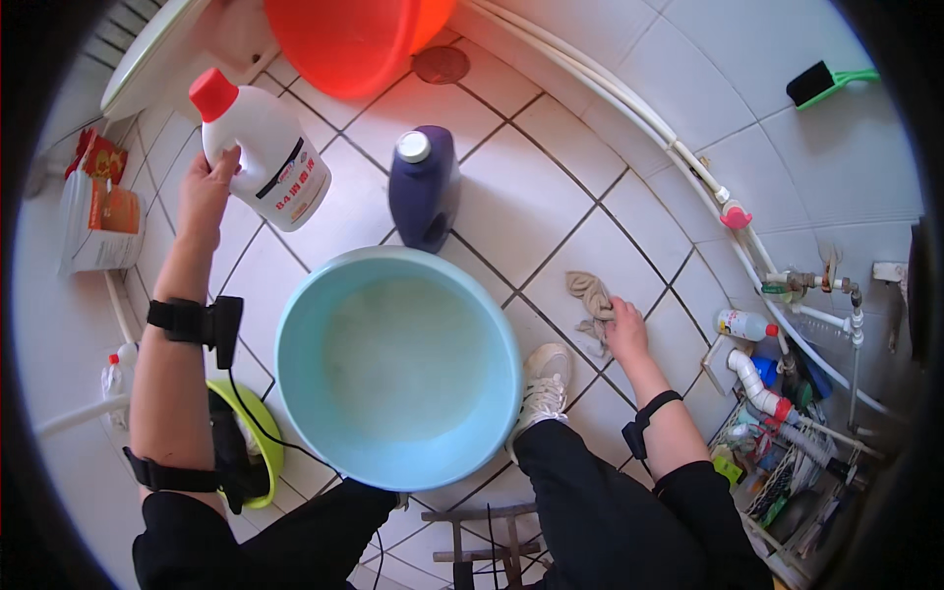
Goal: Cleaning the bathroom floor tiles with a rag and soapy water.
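Note:
My left hand is closed round the handle of a white disinfectant bottle with a red cap, held tilted at the far left. At the right, my right hand reaches down to the tiles, its fingers closed on the end of a crumpled beige cloth. Between my arms stands a light blue basin with cloudy, whitish water in it. Just beyond its far rim, a dark purple bottle with a white cap stands on the floor.
A red basin and a floor drain lie at the back. A yellow-green basin holds dark cloth at left. Pipes run along the right wall, above a cluttered wire rack. A wooden stool is below.

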`<state>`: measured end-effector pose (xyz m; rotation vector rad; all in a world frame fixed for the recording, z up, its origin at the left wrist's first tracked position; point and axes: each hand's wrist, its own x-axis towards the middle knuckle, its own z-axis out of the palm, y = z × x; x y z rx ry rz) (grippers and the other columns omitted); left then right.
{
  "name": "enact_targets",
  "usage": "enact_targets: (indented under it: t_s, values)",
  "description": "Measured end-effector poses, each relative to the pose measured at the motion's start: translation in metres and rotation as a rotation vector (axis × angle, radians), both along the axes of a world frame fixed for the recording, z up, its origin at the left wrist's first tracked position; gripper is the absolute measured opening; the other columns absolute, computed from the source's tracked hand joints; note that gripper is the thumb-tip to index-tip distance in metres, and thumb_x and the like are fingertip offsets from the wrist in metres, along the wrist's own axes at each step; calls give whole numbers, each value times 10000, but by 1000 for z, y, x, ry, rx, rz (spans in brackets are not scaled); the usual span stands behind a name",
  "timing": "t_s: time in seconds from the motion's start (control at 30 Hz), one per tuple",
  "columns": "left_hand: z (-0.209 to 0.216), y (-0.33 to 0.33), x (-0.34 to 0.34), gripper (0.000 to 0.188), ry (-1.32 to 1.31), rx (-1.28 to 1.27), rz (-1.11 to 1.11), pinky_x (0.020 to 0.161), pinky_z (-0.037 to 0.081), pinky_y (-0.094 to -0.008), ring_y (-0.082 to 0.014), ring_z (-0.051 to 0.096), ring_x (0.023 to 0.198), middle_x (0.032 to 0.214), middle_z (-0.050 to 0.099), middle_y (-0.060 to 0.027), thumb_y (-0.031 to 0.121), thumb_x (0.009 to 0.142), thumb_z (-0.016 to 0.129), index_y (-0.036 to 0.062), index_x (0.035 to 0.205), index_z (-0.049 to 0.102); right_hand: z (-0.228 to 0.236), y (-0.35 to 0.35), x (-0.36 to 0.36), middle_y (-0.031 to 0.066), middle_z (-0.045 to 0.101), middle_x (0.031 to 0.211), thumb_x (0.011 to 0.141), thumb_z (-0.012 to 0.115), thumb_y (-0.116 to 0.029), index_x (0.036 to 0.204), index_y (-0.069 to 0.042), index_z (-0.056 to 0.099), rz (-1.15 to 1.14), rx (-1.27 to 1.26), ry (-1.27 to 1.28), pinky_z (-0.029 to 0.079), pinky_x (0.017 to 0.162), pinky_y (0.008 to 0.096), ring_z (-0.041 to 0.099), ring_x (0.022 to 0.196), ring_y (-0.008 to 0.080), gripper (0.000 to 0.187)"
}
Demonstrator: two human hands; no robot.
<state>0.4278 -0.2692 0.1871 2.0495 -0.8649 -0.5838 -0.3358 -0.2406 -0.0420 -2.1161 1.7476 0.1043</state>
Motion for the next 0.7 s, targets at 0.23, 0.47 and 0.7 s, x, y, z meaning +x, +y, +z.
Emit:
enact_targets:
  t_s: [0.23,0.47,0.7]
  values:
    - [183,98,32,379,-97,-120,38,933,479,-326,-130,594,956,1013,684,-8,425,1070,736,74,1208,711,24,-34,-32,72,726,1036,971,769,-101,1169,-34,715,-512,122,-480,563,867,362,692,982,206,216]
    - [319,241,49,355,-30,-236,38,870,504,-329,-130,593,894,957,674,-11,371,1059,752,56,1216,702,175,-63,5,23,721,1071,1016,771,-143,1266,-38,673,-574,271,-1164,546,834,309,682,941,152,289]
    - [452,361,-7,306,47,-321,72,769,511,-313,-127,583,803,907,661,-11,313,1045,762,51,1190,703,377,-62,100,-18,722,921,1037,738,-198,1091,-56,764,-119,185,-1096,480,723,265,632,815,99,154]
